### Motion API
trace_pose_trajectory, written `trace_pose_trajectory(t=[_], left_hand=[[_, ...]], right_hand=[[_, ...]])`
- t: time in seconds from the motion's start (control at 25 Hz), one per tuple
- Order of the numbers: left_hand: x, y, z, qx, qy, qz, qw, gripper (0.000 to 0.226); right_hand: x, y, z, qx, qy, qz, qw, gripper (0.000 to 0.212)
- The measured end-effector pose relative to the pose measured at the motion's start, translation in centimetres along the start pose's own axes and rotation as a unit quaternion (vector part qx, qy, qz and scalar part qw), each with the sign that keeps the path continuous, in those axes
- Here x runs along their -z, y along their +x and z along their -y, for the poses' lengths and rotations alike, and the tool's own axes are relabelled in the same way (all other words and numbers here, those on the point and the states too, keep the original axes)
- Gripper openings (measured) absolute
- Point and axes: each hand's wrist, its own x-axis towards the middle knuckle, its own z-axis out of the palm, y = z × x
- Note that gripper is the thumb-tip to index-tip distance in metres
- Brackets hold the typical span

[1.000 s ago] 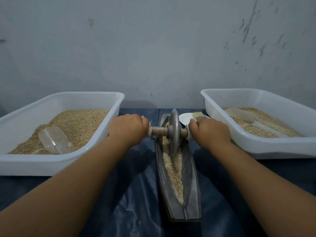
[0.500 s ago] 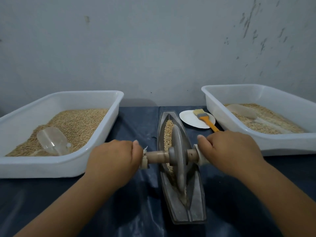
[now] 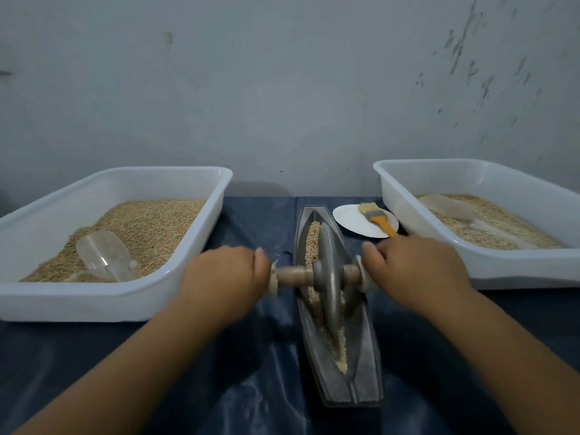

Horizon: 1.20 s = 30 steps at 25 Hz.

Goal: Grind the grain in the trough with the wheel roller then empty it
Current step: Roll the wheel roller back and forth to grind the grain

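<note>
Wheel roller (image 3: 326, 274) stands upright mid-trough (image 3: 365, 365), both hands' (image 3: 224, 279) (image 3: 417, 271) grip closed round its wooden handles.

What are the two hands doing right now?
Left hand: closed, holding the wheel roller's left wooden handle.
Right hand: closed, holding its right handle.

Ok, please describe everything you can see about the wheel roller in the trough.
The wheel roller is a grey, metal-looking disc with a thin rim, mounted on a light wooden axle that sticks out on both sides. It stands upright on its edge inside the long dark trough, around the middle, with grain ahead of and behind it. The left hand grips one axle end and the right hand grips the other.
</note>
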Motion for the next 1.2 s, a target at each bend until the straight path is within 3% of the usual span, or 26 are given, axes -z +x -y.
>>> trace_pose_trajectory(t=[0.12, 0.2, 0.28, 0.44, 0.6, 0.8, 0.88, 0.96, 1.04, 1.12, 1.2], left_hand=[[1.1, -2.8, 0.0, -0.037, -0.064, -0.114, 0.991, 0.043], [0.5, -2.4, 0.1, -0.025, -0.050, -0.072, 0.996, 0.035], [-0.8, -0.1, -0.1, 0.026, 0.010, 0.008, 1.000, 0.032], [-2.7, 6.4, 1.3, 0.089, 0.065, 0.025, 0.994, 0.041], [-2.1, 8.0, 1.7, 0.082, 0.035, 0.065, 0.994, 0.033], [0.4, 1.0, 0.0, -0.002, 0.054, 0.018, 0.998, 0.042], [1.9, -1.4, -0.5, -0.047, 0.008, -0.039, 0.998, 0.030], [2.2, -2.0, -0.5, -0.019, -0.047, -0.061, 0.997, 0.011], [1.4, -0.8, -0.5, 0.063, -0.025, 0.023, 0.997, 0.028], [-0.6, 1.7, -0.1, 0.054, 0.085, 0.048, 0.994, 0.036], [-1.4, 4.9, 0.6, 0.068, 0.097, 0.055, 0.991, 0.046]], right_hand=[[2.4, -2.3, -0.3, 0.006, 0.000, 0.026, 1.000, 0.063], [1.9, -1.4, -0.2, -0.004, -0.005, 0.039, 0.999, 0.062], [0.2, 0.7, 0.1, -0.020, -0.013, 0.002, 1.000, 0.059], [-3.0, 5.9, 0.4, -0.039, -0.039, -0.085, 0.995, 0.055], [-3.8, 6.7, 0.2, -0.053, -0.020, -0.082, 0.995, 0.052], [-0.4, 1.2, -0.4, 0.009, -0.011, 0.060, 0.998, 0.043], [1.4, -1.5, -0.8, 0.029, -0.009, 0.088, 0.996, 0.050], [2.3, -2.4, -0.6, -0.002, 0.008, 0.073, 0.997, 0.063], [1.4, -1.1, -0.1, -0.023, -0.002, 0.048, 0.999, 0.060], [-0.5, 1.6, 0.4, -0.044, -0.010, 0.010, 0.999, 0.054], [-2.1, 4.4, 0.4, -0.060, -0.005, -0.037, 0.998, 0.048]])
